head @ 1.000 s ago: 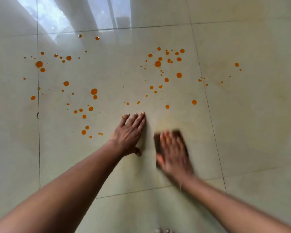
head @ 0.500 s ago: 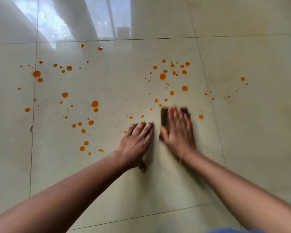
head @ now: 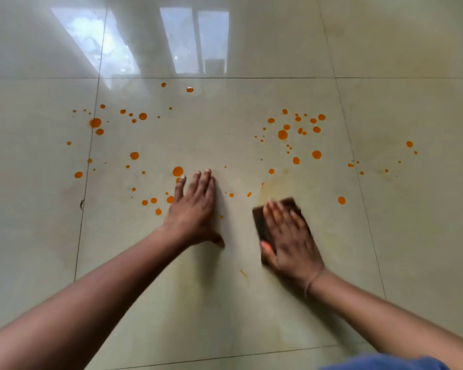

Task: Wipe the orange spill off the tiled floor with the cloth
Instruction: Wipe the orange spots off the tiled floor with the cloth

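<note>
Head view: dark brown cloth (head: 260,222) beneath right hand (head: 289,241)

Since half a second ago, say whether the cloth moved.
Yes. The cloth under the right hand slid toward the person, away from the lone orange drop.

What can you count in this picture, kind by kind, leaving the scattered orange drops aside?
Hands: 2, the left hand lying flat and the right hand pressing down
Cloths: 1, the dark brown cloth under the right hand
Other: 1, a bit of blue fabric at the bottom edge
Total: 4
</note>
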Demonstrator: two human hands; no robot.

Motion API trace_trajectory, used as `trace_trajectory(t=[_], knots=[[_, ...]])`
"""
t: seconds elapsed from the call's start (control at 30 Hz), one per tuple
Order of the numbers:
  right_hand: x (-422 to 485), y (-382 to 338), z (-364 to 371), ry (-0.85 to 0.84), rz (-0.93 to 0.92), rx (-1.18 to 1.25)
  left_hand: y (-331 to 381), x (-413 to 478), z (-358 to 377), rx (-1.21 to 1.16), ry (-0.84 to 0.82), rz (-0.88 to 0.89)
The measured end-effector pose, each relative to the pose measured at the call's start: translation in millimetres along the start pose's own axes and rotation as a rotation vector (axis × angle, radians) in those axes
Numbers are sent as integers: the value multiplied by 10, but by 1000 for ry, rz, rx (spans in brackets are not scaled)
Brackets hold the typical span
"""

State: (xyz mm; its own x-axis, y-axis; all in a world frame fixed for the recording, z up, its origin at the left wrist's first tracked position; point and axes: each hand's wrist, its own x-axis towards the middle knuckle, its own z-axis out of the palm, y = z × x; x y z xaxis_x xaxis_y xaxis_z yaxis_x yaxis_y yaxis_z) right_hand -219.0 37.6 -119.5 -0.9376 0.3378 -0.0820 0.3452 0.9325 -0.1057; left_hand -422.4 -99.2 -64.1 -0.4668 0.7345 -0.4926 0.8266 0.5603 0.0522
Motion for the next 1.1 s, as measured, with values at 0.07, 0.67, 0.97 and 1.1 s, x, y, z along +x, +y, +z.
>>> trace_trajectory(t=[0.07,0.67,0.97,1.1], knots=[[37,76,15,-25,-104,9,-57,51,-46,-18,-43,-17],[1397,-272,-64,24,49,25,-64,83,57,-85,-12,-34],[1604,-488,-62,6,105,37,-64,14,64,-136,30,-47],[377,-579,-7,-36,-165,44,-139,-307,211,-178,67,-96]])
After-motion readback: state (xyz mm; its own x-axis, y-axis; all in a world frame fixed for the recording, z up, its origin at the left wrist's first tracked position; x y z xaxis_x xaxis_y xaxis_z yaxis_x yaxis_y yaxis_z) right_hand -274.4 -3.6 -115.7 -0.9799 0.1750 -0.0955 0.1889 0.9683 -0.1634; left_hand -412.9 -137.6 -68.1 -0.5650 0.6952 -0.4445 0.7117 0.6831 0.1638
